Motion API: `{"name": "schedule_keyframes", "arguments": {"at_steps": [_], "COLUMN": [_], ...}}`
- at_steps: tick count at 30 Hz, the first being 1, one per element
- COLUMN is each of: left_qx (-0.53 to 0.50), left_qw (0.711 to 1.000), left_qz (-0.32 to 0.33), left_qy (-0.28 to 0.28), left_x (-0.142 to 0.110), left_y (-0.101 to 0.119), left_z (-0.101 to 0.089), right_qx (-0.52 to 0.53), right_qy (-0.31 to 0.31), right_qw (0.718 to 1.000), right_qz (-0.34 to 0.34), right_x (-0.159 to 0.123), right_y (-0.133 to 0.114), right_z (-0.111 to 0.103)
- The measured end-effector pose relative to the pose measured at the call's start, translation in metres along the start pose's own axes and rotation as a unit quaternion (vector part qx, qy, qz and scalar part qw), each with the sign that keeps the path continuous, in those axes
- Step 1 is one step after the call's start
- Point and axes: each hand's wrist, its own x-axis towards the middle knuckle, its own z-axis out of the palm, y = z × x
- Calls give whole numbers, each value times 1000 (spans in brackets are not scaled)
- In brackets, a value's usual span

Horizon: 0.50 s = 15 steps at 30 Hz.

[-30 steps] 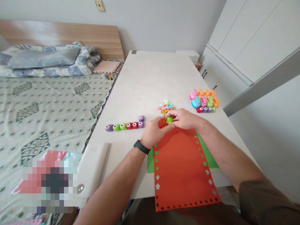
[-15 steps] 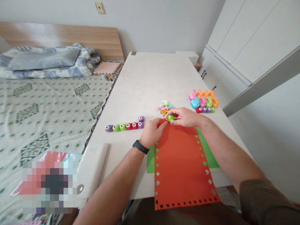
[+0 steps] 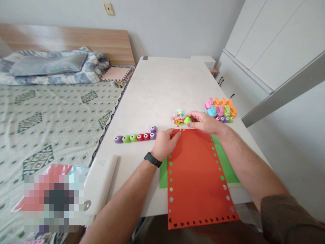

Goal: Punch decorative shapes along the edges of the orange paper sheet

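Observation:
An orange-red sheet of paper (image 3: 195, 173) has small shapes punched along its sides and near edge, with a couple of holes at its far edge. My left hand (image 3: 166, 144) pinches the sheet's far left corner. Just beyond the far edge, my right hand (image 3: 201, 121) holds a small green craft punch (image 3: 187, 120) between thumb and fingers, apart from the paper. Beside the punch lies a pile of colourful punched-out paper pieces (image 3: 178, 117). Green paper (image 3: 224, 161) lies under the orange-red sheet.
Several small punches (image 3: 133, 138) form a row on the left of the white table (image 3: 167, 81). More punches (image 3: 220, 110), larger ones among them, are grouped at the right. A long white device (image 3: 101, 183) stands at the near left, beside a bed (image 3: 63, 118).
The green punch has come off the sheet's far edge; my right hand has carried it slightly away, toward the paper pieces. My left hand stays at the corner.

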Motion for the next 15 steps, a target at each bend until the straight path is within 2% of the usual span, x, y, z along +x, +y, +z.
{"name": "schedule_keyframes", "arguments": {"at_steps": [6,15], "left_qx": [0,-8], "left_qw": [1000,1000], "left_qz": [6,12], "left_qy": [2,-2], "left_x": [0,-1], "left_y": [0,-1], "left_z": [0,1], "right_qx": [140,222], "right_qy": [-2,31], "right_qw": [990,972], "right_qz": [19,67], "right_x": [1,4], "right_y": [-4,0], "right_z": [-1,-1]}}
